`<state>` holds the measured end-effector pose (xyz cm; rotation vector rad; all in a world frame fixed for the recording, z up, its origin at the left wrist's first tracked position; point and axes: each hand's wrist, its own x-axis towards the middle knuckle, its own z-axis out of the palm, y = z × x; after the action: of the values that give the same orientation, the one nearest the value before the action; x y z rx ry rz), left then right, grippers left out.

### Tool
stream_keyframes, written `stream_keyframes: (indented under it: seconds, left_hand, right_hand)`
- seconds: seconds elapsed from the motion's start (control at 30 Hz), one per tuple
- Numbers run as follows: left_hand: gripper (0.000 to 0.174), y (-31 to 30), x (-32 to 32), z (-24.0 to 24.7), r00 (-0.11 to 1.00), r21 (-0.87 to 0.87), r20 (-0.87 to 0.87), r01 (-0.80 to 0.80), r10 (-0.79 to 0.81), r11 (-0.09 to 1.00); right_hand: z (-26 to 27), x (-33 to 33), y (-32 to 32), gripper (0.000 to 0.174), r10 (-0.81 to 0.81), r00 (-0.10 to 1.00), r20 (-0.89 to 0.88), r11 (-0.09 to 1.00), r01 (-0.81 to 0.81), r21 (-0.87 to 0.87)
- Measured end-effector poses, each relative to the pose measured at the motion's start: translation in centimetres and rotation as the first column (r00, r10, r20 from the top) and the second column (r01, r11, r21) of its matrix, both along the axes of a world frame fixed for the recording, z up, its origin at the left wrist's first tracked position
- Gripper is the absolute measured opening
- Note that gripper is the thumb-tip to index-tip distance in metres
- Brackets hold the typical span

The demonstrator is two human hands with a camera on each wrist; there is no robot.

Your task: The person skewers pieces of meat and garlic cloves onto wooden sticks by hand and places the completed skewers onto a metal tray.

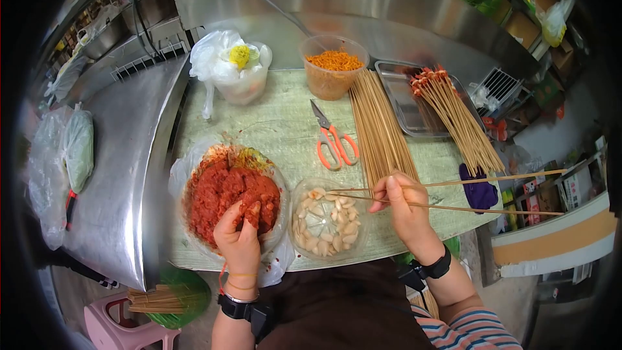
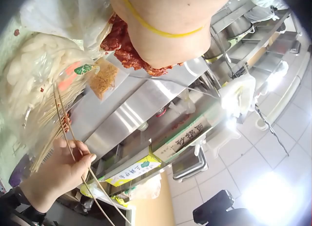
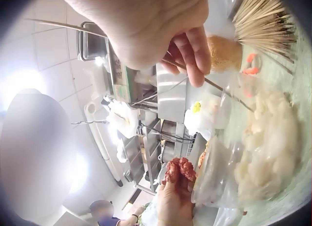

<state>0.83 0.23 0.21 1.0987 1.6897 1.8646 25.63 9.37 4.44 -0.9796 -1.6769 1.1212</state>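
In the head view my left hand (image 1: 240, 240) is over a plastic-lined bowl of red, sauce-coated meat (image 1: 223, 198). Its thumb and fingers pinch a lump of that meat, seen in the right wrist view as a red clump (image 3: 179, 170). My right hand (image 1: 407, 214) holds two thin bamboo skewers (image 1: 479, 182) between thumb and fingers, spread apart at their far right ends. Their left tips reach over a clear round bowl (image 1: 299, 189) of pale, clove-shaped pieces (image 1: 350, 228). One tip overlaps a piece near that bowl's back rim.
Orange-handled scissors (image 1: 337, 149) lie behind the bowls. Right of them are a bundle of bare skewers (image 1: 382, 129) and a metal tray (image 1: 398, 107) with loaded skewers (image 1: 453, 116). A tub of orange shreds (image 1: 334, 81) and a bagged container (image 1: 240, 87) stand at the back.
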Motion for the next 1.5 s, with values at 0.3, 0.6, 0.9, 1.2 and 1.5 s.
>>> stream_keyframes:
  seconds: [0.3, 0.6, 0.9, 1.2, 1.5]
  left_hand:
    - [0.014, 0.4, -0.1, 1.3, 0.885, 0.019, 0.424, 0.204, -0.193, 0.979]
    - [0.028, -1.3, 0.1, 1.4, 0.842, 0.018, 0.458, 0.311, -0.284, 0.95]
    - [0.031, -1.4, 0.9, 2.2, 0.769, 0.077, 0.537, 0.366, -0.347, 0.928]
    - [0.025, -1.2, 1.0, 1.5, 0.712, 0.136, 0.609, 0.343, -0.351, 0.93]
    - [0.024, -0.7, 1.3, 2.2, 0.559, 0.27, 0.765, 0.173, -0.32, 0.947]
  right_hand:
    - [3.4, 1.3, -1.3, 0.041, -0.039, 0.963, -0.268, 0.995, 0.011, -0.104]
    - [4.6, -1.7, -3.2, 0.037, 0.349, 0.936, 0.039, 0.806, -0.321, 0.497]
    - [4.1, -2.7, -3.3, 0.025, 0.435, 0.879, 0.193, 0.612, -0.446, 0.653]
    - [4.2, -1.7, -3.7, 0.031, 0.369, 0.925, 0.091, 0.768, -0.358, 0.531]
    - [4.2, -1.2, -5.0, 0.045, 0.243, 0.969, 0.053, 0.843, -0.238, 0.483]
